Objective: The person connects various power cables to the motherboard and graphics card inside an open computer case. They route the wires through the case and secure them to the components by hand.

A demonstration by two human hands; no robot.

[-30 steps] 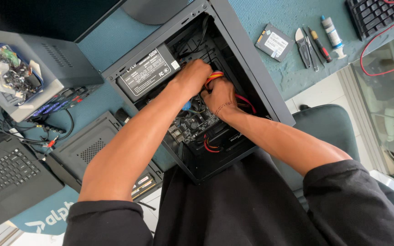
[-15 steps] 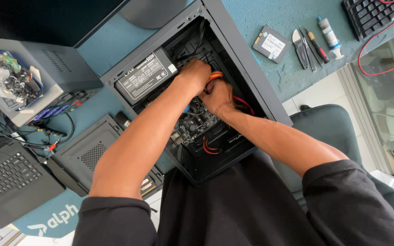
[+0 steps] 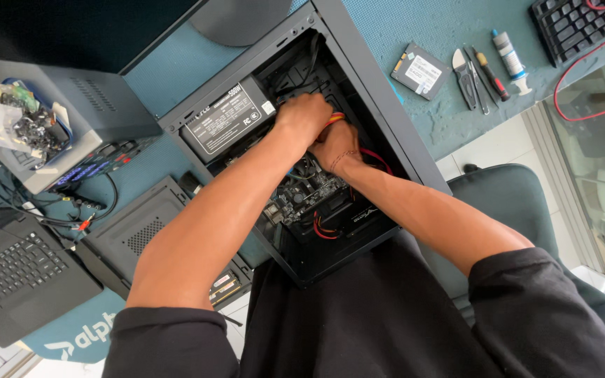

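Hands are both deep in the open black metal computer case lying on its side on the teal bench, left hand curled closed over a bundle of red, yellow and orange power cables, right hand tucked just below it, though whether its grip is pinching anything I can't tell since the fingers are hidden. Best bet for this kind of cable work is easing the plug straight and keeping the red data cables near the dark motherboard from snagging. Label-wise: the grey power supply box inside the case has a big white-bordered rectangular sticker, and the flat black drive on the bench to the right carries a white rectangular label, next to a white tube with a blue cap
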